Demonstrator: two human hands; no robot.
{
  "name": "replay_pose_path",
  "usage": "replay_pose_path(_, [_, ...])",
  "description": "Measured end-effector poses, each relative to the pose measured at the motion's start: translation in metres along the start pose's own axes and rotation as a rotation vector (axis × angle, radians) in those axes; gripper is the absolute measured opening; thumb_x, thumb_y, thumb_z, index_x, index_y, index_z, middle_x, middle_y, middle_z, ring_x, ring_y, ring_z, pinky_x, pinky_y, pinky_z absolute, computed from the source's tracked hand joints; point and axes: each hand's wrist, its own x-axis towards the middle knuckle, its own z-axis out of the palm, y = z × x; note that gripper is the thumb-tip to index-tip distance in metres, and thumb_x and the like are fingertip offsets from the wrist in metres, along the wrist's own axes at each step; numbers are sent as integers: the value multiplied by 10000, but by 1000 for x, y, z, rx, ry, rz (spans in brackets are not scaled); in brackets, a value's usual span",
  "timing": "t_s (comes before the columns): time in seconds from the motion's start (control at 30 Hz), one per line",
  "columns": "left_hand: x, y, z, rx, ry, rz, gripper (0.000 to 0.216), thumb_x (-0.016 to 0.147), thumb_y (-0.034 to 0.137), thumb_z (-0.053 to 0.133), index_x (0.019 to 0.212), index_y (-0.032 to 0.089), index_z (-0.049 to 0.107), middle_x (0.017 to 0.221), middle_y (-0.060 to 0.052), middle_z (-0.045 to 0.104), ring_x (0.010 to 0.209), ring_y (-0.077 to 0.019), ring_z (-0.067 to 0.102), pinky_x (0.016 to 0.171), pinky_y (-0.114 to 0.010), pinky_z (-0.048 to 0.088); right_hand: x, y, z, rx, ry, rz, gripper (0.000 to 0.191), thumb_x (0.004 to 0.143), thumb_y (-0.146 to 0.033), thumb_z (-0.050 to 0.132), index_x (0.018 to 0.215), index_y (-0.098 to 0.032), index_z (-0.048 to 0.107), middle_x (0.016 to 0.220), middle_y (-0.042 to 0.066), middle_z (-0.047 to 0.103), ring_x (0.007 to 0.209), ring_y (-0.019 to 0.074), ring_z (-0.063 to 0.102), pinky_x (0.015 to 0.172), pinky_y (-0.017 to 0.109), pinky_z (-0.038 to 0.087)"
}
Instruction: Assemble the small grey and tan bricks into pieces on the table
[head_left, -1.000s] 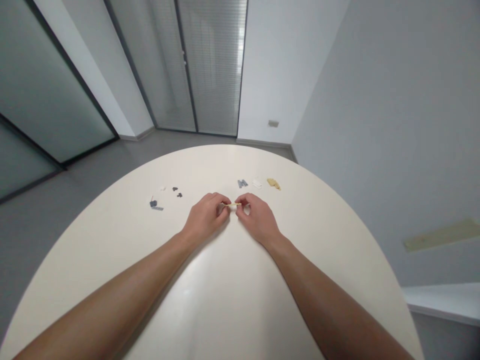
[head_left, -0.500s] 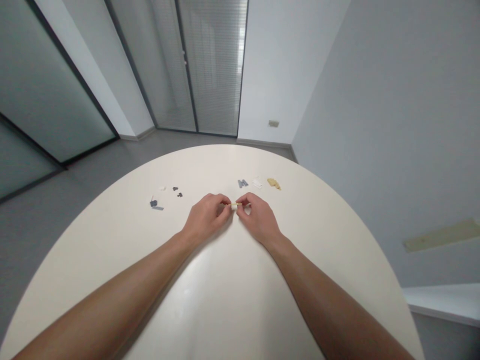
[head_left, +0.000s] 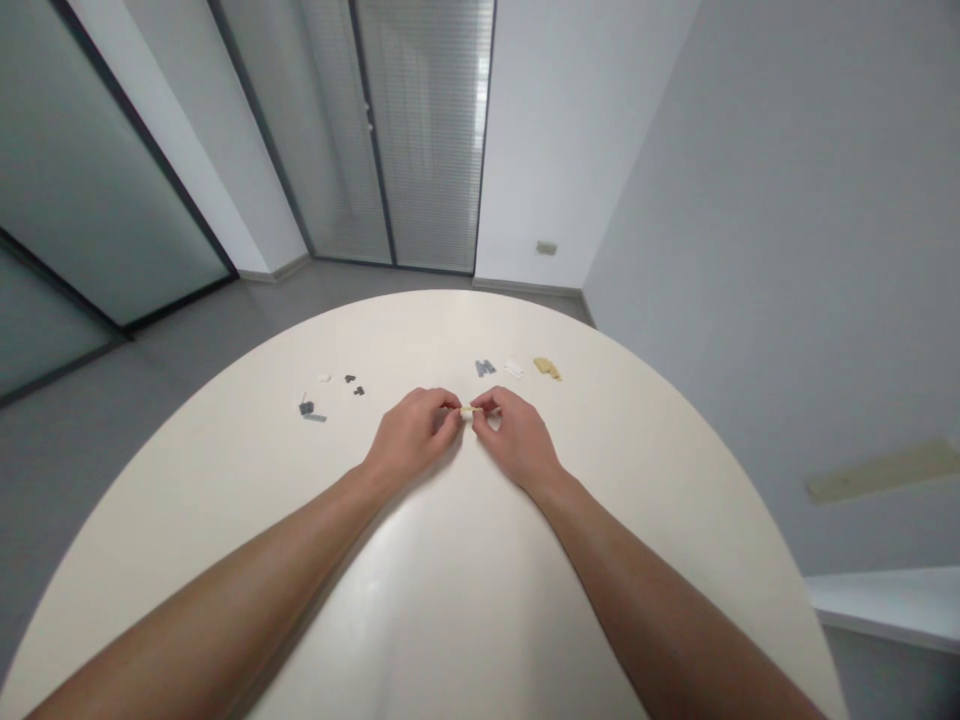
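Between my fingertips, at the middle of the round table, is a small white and tan piece [head_left: 467,413], probably of plastic. My left hand [head_left: 417,428] pinches its left end with thumb and fingers. Its right end is pinched by my right hand [head_left: 511,430]. Most of the piece is hidden by the fingertips, so its exact shape cannot be made out. Just beyond my right hand lie several grey pieces [head_left: 485,368], white pieces [head_left: 514,368] and tan pieces [head_left: 547,368].
The round white table [head_left: 450,600] carries more small parts at the left: dark pieces [head_left: 307,408], a flat grey strip [head_left: 315,418], a white piece [head_left: 325,378] and small black pieces [head_left: 359,391]. Behind the table stand a glass partition [head_left: 427,140] and a wall [head_left: 562,130].
Both hands keep their pinch on the small piece, which seems very slightly shifted or tilted between the fingertips. The loose parts lie as before.
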Motion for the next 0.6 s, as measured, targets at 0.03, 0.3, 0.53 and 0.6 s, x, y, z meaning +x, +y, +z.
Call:
replay_pose_path(0.03, [0, 0, 0, -1, 0, 1, 167, 920, 305, 545, 976, 228, 683, 902, -40, 703, 849, -212, 631, 759, -352, 472, 0, 0, 0, 0, 1, -2, 101, 872, -195, 579, 942, -215, 650, 936, 32, 706, 888, 191, 641, 832, 336, 474])
replay_pose_path(0.3, [0, 0, -1, 9, -4, 8, 186, 939, 321, 531, 989, 229, 685, 913, -43, 709, 860, -214, 631, 769, -355, 479, -1, 0, -1, 16, 4, 4, 113, 863, -184, 577, 943, -219, 649, 944, 33, 710, 889, 191, 642, 826, 332, 480])
replay_pose_path(0.53, [0, -2, 1, 2, -6, 21, 176, 949, 314, 539, 1008, 228, 681, 922, -44, 711, 868, -210, 630, 758, -348, 476, 0, -1, -2, 15, 0, 2, 121, 862, -184, 571, 952, -213, 647, 951, 38, 709, 891, 193, 641, 835, 339, 479])
replay_pose_path(0.6, [0, -3, 1, 2, -8, 26, 175, 953, 313, 540, 1010, 230, 683, 928, -44, 713, 877, -211, 630, 754, -345, 474, 0, -1, -2, 14, 0, -2, 119, 862, -186, 571, 949, -214, 647, 947, 38, 709, 889, 194, 640, 833, 341, 478])
